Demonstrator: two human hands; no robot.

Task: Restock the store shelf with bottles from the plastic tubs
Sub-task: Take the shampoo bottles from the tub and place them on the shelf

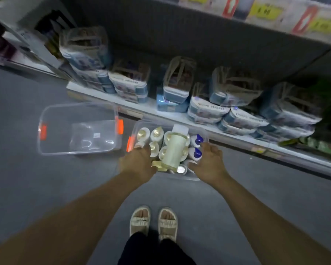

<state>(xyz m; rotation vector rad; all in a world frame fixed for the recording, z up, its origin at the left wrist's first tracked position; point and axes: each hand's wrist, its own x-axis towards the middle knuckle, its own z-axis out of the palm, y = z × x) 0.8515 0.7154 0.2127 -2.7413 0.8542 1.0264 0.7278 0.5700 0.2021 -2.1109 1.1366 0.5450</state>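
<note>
We see a dim, bluish aisle with soft, grainy detail, and the recess behind the wrapped packs (180, 83) on the low shelf (111, 97) falls into deep shadow. Small glare spots sit on the empty clear tub (78, 129) and on a bottle cap (181, 170). The wide lens bends the shelf lines, and the price labels (264, 11) at the top edge smear beyond reading.

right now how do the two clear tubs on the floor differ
The left tub holds no bottles; the right tub is packed with them, one large bottle lying across the top. The left tub sits apart from both hands; the right tub lies between them. Both are clear plastic with orange latches.
</note>
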